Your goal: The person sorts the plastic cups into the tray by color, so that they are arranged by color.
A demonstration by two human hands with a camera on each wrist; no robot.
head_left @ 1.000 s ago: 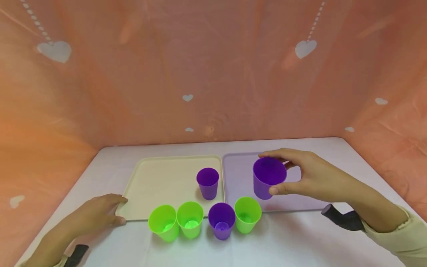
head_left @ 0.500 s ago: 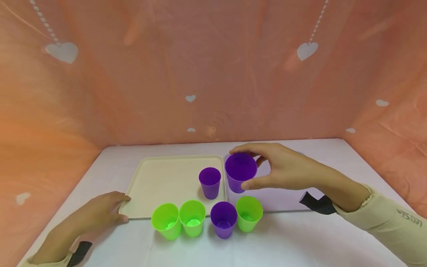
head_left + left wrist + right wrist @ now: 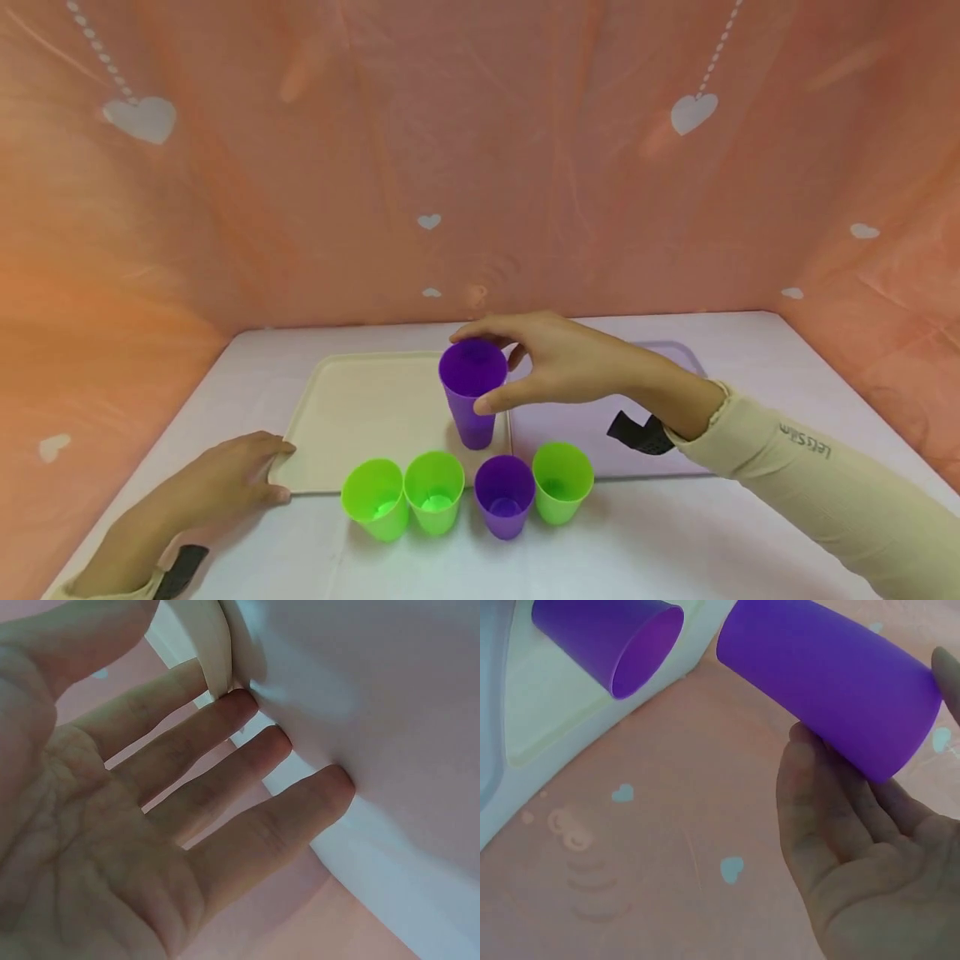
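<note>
My right hand [image 3: 558, 362] grips a purple cup [image 3: 471, 371] between thumb and fingers, its mouth upward. Below it on the cream tray [image 3: 367, 408] stands another purple cup [image 3: 476, 435], mostly covered by the held one in the head view. A gap shows between the held cup [image 3: 825, 682] and the standing cup [image 3: 592, 641] in the right wrist view. At the cream tray's left edge rests my left hand [image 3: 217, 479]. Its fingers [image 3: 262, 825] are extended, with the fingertips on the tabletop and one at the tray's rim, in the left wrist view.
In front of the trays stand a green cup [image 3: 378, 508], a second green cup [image 3: 435, 500], a purple cup [image 3: 505, 504] and a third green cup [image 3: 561, 492]. A lilac tray [image 3: 577, 454] lies right of the cream one. Orange fabric [image 3: 480, 167] encloses the table.
My right hand has carried the purple cup leftward from over the lilac tray to above the purple cup on the cream tray. The left hand has stayed at the tray's edge.
</note>
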